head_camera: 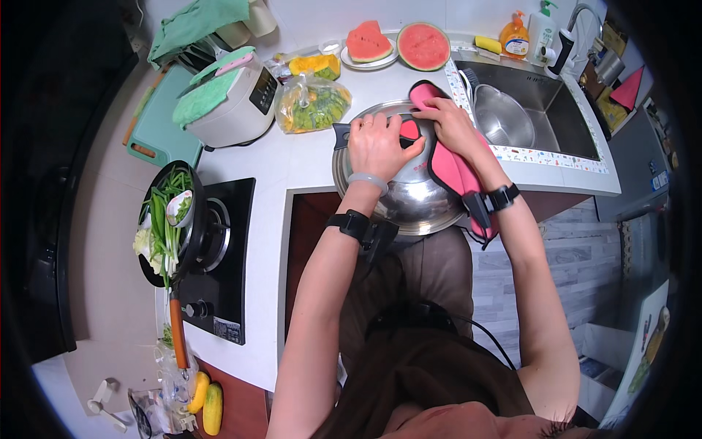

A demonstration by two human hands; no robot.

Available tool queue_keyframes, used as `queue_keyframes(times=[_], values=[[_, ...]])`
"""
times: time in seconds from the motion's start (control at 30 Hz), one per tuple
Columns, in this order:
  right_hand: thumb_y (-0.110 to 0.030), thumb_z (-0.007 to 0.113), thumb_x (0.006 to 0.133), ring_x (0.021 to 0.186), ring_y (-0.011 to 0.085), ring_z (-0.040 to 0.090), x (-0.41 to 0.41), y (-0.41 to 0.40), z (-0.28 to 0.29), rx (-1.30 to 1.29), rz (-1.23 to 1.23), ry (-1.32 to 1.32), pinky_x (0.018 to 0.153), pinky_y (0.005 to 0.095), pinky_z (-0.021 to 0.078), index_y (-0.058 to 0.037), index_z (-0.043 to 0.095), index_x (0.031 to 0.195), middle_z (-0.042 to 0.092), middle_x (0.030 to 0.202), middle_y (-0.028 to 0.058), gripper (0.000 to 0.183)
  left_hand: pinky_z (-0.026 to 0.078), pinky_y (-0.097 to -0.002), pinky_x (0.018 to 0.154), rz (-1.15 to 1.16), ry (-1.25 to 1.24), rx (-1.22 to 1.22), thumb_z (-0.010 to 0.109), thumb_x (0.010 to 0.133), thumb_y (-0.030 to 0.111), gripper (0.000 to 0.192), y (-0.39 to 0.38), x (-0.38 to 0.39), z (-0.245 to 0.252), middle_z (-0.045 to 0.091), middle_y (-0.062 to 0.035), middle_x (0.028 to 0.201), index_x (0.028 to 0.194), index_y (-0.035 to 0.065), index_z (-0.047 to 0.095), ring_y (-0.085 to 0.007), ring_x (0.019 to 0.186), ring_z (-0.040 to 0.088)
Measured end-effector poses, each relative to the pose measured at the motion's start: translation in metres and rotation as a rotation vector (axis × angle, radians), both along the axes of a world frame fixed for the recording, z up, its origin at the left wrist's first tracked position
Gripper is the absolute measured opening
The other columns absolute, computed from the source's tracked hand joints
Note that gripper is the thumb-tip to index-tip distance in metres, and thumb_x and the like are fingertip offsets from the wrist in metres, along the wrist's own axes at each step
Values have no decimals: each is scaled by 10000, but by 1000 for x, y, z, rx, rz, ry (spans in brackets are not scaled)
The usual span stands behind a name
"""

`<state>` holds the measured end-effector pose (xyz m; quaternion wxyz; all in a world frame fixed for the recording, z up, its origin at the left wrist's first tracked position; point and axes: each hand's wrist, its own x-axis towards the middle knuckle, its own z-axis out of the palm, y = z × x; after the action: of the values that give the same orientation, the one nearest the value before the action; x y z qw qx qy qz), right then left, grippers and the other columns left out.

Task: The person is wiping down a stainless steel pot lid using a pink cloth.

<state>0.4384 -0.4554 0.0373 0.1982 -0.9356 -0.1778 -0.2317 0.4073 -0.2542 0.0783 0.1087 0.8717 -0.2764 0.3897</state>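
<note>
A domed steel lid (419, 189) covers a round steel pan, over the counter's near edge and close to my lap. My left hand (378, 144) is closed around the lid's black knob (409, 130), which has a red top. A dark side handle (341, 136) juts out to the left of that hand. My right hand (452, 122) grips a pink padded cloth with black trim (451, 167) at the pan's right side. The cloth runs beneath my right wrist and hangs down toward my leg. What the pan contains is hidden.
The sink (565, 110) holds a steel colander (502, 118). Behind the pan are a watermelon half (423, 46) and bagged vegetables (313, 105). A rice cooker (236, 110) stands to the left. A frying pan (198, 219) with scallions sits on the gas hob (230, 296).
</note>
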Motion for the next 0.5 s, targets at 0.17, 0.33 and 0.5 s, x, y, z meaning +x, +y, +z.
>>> queue_keyframes(times=[0.17,0.33,0.5], values=[[-46,475,811,1088,318,572,6,-6,-3,471,63,104,943,400,437,-132,568,1266,634,1109,148,472,434,-412,771,28,65,43,670,726,551,496,-1,-1,1,598,-99,743,861,74,640,-277,777,611],[-17,496,758,1183,300,517,-92,23,1,33,21,-96,998,453,361,-123,521,1311,585,1214,133,564,429,-402,765,61,70,59,669,719,566,516,6,1,-3,601,-97,746,873,75,644,-270,782,611],[-54,477,821,1214,275,496,-90,15,11,124,12,29,1021,446,325,-129,429,1397,551,1279,124,582,429,-395,758,10,24,20,671,714,564,519,5,0,-1,602,-94,746,888,74,657,-264,778,606]])
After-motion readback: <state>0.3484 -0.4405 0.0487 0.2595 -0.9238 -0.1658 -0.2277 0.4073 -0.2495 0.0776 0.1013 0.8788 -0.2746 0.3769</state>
